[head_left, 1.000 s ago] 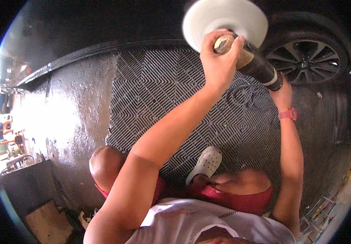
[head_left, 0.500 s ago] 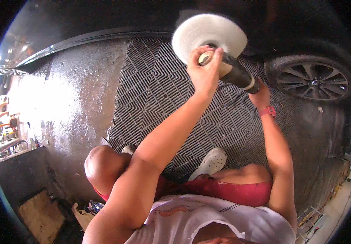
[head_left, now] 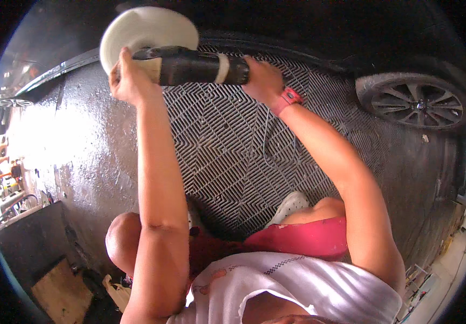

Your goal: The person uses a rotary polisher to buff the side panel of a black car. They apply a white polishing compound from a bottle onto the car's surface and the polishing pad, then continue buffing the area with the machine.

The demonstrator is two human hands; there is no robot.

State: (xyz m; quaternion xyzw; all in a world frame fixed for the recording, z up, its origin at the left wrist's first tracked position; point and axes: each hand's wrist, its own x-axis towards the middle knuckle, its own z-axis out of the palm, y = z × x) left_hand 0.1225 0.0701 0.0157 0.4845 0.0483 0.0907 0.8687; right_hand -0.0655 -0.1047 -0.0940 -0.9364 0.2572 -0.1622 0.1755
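Grasping the polisher (head_left: 189,67) near its white pad (head_left: 154,26), the left hand (head_left: 132,83) apparently steadies it beside the lower edge of the dark car body (head_left: 281,24); the right hand (head_left: 264,82) wraps its rear end, probably for leverage.

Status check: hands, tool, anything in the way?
Left hand grips front of polisher, right hand its rear. White pad up by dark car panel; contact unclear. Thin cord below right hand, apart from pad.
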